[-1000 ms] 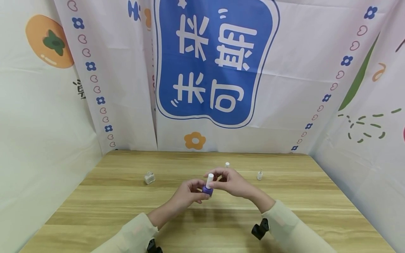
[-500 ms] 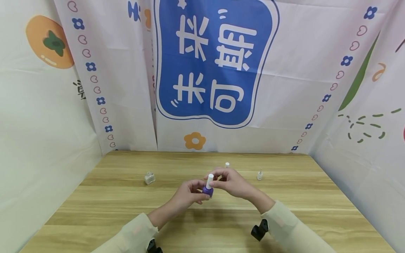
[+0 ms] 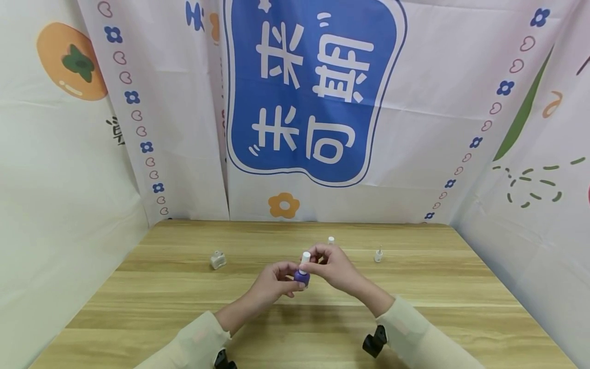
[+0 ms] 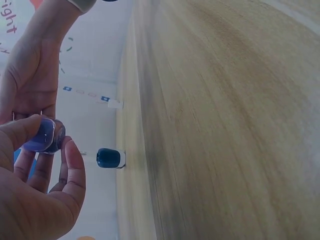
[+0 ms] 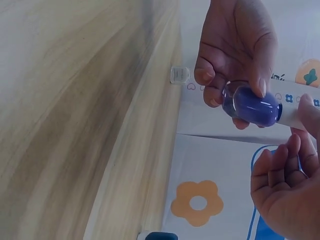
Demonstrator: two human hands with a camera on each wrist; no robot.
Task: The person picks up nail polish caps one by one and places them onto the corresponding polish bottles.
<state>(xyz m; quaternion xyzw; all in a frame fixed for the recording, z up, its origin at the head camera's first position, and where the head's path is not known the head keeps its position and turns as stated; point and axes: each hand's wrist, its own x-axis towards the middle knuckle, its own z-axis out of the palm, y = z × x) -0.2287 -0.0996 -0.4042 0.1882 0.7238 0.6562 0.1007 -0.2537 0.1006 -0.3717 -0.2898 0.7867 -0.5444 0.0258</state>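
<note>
A purple nail polish bottle (image 3: 301,278) with a white cap (image 3: 306,258) is held above the middle of the table, nearly upright. My left hand (image 3: 275,281) grips its purple body between thumb and fingers; the bottle's thick clear base shows in the left wrist view. From the right, my right hand (image 3: 335,266) pinches the white cap between thumb and fingers. The cap sits against the bottle's neck; whether it is screwed tight I cannot tell. Behind my right hand stands a teal nail polish bottle (image 4: 109,158), of which only the white top shows in the head view.
On the wooden table (image 3: 184,307), a clear glass bottle without a cap (image 3: 218,260) lies to the left. To the right, a white cap with its brush pointing up (image 3: 378,255) stands on the wood. Printed cloth (image 3: 415,154) walls off the back and both sides.
My right hand's fingers have shifted on the white cap, and the right wrist and forearm have swung slightly to the left. My left hand and the bottle have barely moved.
</note>
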